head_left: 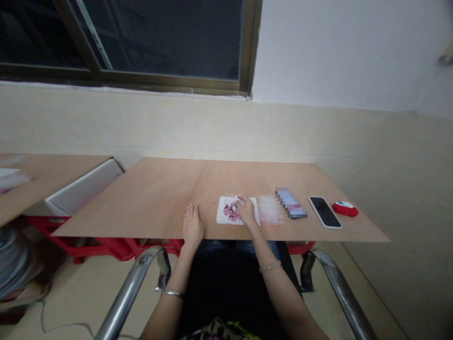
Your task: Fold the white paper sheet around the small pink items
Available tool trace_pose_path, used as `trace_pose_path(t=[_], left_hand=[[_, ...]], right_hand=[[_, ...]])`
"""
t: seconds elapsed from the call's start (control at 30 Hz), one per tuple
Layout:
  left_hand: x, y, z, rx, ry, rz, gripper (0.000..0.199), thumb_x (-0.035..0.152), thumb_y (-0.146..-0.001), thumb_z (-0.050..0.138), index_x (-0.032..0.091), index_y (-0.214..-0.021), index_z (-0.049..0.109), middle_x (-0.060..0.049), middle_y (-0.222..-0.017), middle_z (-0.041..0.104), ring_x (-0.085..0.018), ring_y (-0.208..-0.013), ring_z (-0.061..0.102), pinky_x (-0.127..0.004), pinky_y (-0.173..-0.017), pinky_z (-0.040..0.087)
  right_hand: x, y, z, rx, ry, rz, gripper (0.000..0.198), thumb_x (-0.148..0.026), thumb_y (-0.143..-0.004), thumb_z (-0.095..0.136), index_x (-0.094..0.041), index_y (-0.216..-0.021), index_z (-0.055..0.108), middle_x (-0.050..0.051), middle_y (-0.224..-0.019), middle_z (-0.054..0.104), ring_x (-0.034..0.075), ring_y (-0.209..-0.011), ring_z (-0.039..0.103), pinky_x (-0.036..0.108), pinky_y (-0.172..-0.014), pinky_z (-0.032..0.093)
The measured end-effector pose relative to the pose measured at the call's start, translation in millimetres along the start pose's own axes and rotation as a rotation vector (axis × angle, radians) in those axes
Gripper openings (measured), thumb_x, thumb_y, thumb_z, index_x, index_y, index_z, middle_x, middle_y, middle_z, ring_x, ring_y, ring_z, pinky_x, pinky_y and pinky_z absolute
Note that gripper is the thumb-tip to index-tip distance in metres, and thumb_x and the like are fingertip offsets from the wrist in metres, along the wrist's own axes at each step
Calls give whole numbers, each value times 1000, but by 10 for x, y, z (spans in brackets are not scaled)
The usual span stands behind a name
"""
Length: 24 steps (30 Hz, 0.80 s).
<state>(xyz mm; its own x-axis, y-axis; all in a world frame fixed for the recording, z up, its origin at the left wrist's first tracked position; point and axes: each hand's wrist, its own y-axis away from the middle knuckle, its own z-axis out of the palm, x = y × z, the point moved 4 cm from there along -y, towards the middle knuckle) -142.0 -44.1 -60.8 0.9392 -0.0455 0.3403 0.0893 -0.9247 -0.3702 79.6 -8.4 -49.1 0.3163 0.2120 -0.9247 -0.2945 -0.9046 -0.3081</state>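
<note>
My left hand [193, 225] lies flat on the wooden table near its front edge, fingers stretched out and holding nothing. Over the right half of a white sheet [221, 217] my right hand [247, 211] is bent, thumb and fingers drawn together. What is between its fingertips is too small to make out. Just left of these fingers, a small heap of pink and dark pieces [231, 212] rests on the sheet. A thin clear plastic edge with a reddish line shows at the sheet's top, close to the fingertips.
Right of the sheet lie clear plastic bags [270, 209], a phone with a blurred lit screen [291, 203], a dark-screened white phone [325, 212] and a red case [345, 209]. Metal chair arms [132, 288] flank me. A second table [60, 177] stands at left.
</note>
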Motion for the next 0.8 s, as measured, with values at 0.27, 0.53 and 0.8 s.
trace_pose_path(t=[0.27,0.53,0.8], left_hand=[[-53,-57,-81,140,291,-82,34,29,-87,35,14,-103,60,-12,-105,62,-22,-99,57,-32,-87,44],[-88,-34,-70,73,349,-204,43,44,-85,34,15,-67,61,-4,-60,60,-16,-55,53,-23,-53,35],[-127,-31,-91,98,513,-266,43,46,-82,38,15,-66,62,-2,-59,61,-16,-57,55,-22,-55,37]], right_hand=[[36,-30,36,-14,-15,-27,25,-22,-73,49,-15,-92,63,9,-95,66,18,-90,60,34,-86,45],[100,-3,9,-2,0,2,28,-23,-74,48,-14,-96,62,9,-96,66,19,-92,59,33,-85,45],[106,-32,-69,20,14,7,26,-22,-75,46,-14,-92,65,9,-95,67,19,-92,59,30,-85,45]])
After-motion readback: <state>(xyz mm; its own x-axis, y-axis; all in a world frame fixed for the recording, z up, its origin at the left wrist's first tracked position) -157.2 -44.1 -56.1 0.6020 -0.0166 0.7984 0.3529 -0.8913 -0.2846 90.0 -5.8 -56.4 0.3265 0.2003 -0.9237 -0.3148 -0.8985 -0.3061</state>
